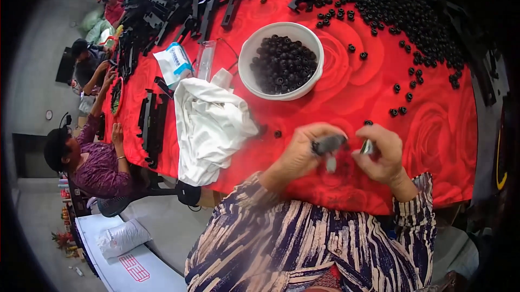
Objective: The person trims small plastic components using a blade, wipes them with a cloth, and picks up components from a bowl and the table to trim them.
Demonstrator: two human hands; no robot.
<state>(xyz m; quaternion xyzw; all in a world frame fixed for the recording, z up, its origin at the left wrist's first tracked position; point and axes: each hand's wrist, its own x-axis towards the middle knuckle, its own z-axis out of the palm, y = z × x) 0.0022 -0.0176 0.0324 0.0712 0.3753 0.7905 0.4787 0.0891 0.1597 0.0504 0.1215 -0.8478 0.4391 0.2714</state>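
Observation:
My left hand point(303, 154) is closed around a small dark grey-black plastic piece point(328, 144), blurred, above the red tablecloth point(346, 113). Just to its right, my right hand point(385, 156) pinches a small shiny metal tool point(367, 147) whose exact kind I cannot make out. The two hands are close but apart. Something pale point(331, 163) shows below the piece in my left hand, too blurred to name. One black roller point(368, 123) lies by my right fingertips and another roller point(278, 134) rests left of my left hand.
A white bowl point(246, 78) full of black rollers stands ahead. Left of it are a crumpled white cloth point(208, 129) and a tissue pack point(174, 63). Loose rollers point(411, 18) spread at far right; long black plastic strips point(162, 10) heap at far left. Co-workers point(97, 173) sit along the left.

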